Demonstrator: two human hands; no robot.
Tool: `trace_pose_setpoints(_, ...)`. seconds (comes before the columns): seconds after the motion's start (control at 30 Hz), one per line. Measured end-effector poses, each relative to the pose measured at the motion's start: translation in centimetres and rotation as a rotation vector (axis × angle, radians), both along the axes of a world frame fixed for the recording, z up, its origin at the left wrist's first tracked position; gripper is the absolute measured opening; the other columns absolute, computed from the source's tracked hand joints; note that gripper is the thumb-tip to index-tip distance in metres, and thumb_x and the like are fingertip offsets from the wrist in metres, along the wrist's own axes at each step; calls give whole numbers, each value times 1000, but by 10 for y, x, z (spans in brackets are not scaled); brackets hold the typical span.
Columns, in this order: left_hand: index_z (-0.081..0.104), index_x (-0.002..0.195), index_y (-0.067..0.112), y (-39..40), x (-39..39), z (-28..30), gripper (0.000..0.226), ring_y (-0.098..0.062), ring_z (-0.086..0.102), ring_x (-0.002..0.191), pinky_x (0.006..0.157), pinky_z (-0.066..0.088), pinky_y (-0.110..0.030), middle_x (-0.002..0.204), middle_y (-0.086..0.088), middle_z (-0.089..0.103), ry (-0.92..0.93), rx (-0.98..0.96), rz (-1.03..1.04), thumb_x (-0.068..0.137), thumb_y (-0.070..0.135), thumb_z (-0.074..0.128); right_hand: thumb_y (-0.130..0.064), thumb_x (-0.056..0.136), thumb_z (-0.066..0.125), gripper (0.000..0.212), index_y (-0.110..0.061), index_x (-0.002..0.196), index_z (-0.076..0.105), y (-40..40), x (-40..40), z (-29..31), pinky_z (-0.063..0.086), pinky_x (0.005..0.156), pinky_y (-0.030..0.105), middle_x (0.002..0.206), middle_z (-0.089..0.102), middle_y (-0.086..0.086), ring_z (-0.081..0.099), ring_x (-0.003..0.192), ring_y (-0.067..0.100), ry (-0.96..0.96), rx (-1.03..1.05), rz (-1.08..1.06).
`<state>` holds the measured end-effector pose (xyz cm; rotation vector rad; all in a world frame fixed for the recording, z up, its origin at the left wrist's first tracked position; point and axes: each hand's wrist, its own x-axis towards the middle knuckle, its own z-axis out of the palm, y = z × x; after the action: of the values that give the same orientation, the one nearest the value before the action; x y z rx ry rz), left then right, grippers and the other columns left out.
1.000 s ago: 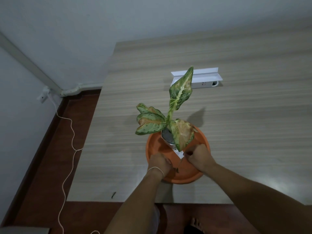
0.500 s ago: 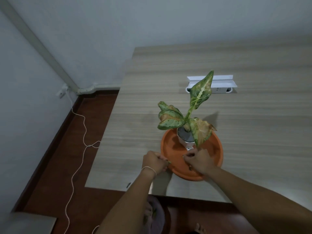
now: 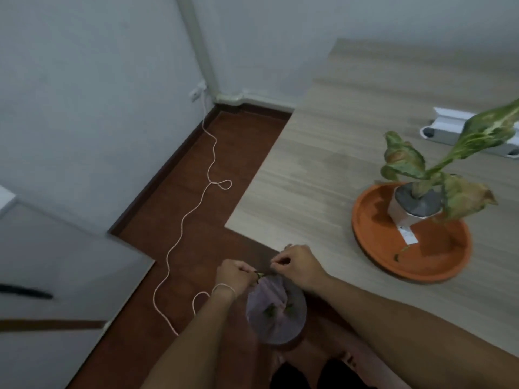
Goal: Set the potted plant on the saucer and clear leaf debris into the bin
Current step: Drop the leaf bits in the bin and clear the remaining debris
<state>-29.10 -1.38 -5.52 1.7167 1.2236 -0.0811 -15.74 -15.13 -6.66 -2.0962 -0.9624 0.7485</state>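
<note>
Evidently a scrap of leaf debris (image 3: 259, 274) is pinched in the left hand (image 3: 234, 273) and the right hand (image 3: 295, 265) is curled narrow, both above the lined bin (image 3: 276, 310) on the floor beside the bench (image 3: 323, 164). The potted plant (image 3: 415, 197) is already set on the saucer (image 3: 373, 234), where one scrap (image 3: 397, 256) is left, so release over the bin and a return reach are likely called for.

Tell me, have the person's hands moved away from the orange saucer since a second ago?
Yes. Both the left hand and right hand have left the saucer rim and crossed the table edge to hover over the bin on the floor.
</note>
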Motion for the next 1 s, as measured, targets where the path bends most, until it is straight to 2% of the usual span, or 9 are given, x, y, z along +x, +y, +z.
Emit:
trace_pose_setpoints(0.07, 71, 49, 20, 0, -16, -9, 23, -12, 63, 43, 47, 54, -21, 45, 6, 67, -4, 2, 12, 61, 5, 83, -24, 82, 74, 9, -18, 81, 80, 3, -12, -8, 44, 63, 1, 82, 78, -6, 58, 62, -11, -7, -62, 43)
trace_pose_setpoints(0.1, 72, 51, 20, -2, -21, -13, 21, -13, 64, 46, 47, 53, -20, 47, 5, 68, -7, 1, 15, 61, 6, 83, -23, 82, 73, 9, -18, 79, 80, 4, -17, -11, 50, 65, 10, 80, 78, -6, 61, 62, -8, -5, -90, 50)
trace_pose_setpoints(0.17, 76, 59, 15, -5, -27, -18, 8, -21, 70, 58, 57, 58, -25, 61, -6, 74, -10, 13, -11, 61, 11, 82, -21, 82, 72, 11, -16, 76, 79, 6, -24, -15, 58, 67, 26, 76, 77, -6, 67, 65, 3, 10, -137, 48)
trace_pose_setpoints(0.3, 78, 69, 12, -6, -33, -24, 10, -26, 74, 71, 66, 61, -35, 69, -12, 76, 11, 36, -70, 59, 14, 79, -21, 83, 68, 16, -10, 74, 76, 14, -33, -15, 58, 67, 35, 73, 77, 3, 69, 68, 19, -10, -175, 103)
trace_pose_setpoints(0.43, 79, 73, 15, 1, -39, -29, 16, -23, 74, 78, 74, 60, -32, 77, -9, 78, 35, 26, -68, 58, 21, 81, -19, 82, 68, 12, -19, 80, 80, 22, -37, -13, 58, 69, 30, 78, 78, -4, 68, 68, 7, -2, -176, 108)
trace_pose_setpoints(0.67, 80, 86, 10, 3, -43, -35, 19, -28, 73, 92, 84, 59, -36, 89, -13, 78, 42, 14, -106, 70, 21, 77, -21, 85, 61, 18, -20, 91, 79, 22, -41, -17, 51, 68, 24, 86, 78, -1, 68, 71, 11, -2, -241, 133)
trace_pose_setpoints(0.77, 79, 91, 13, 2, -46, -37, 20, -26, 72, 96, 85, 57, -32, 95, -12, 78, 65, 53, -155, 75, 22, 70, -18, 86, 60, 21, -19, 96, 78, 22, -42, -18, 51, 74, 22, 96, 77, -1, 66, 77, 8, -19, -246, 134)
trace_pose_setpoints(0.87, 79, 92, 15, 4, -49, -37, 20, -22, 72, 93, 83, 54, -24, 95, -9, 78, 67, 86, -137, 76, 20, 69, -14, 85, 61, 21, -18, 95, 79, 23, -43, -19, 50, 74, 20, 96, 77, 1, 65, 77, 8, -19, -245, 107)
trace_pose_setpoints(1.0, 80, 84, 17, 8, -52, -37, 15, -18, 74, 76, 77, 59, -27, 81, -10, 78, 61, 73, -104, 70, 20, 75, -17, 83, 66, 17, -18, 93, 80, 24, -45, -22, 46, 75, 15, 97, 77, 0, 68, 86, 10, -28, -244, 47)
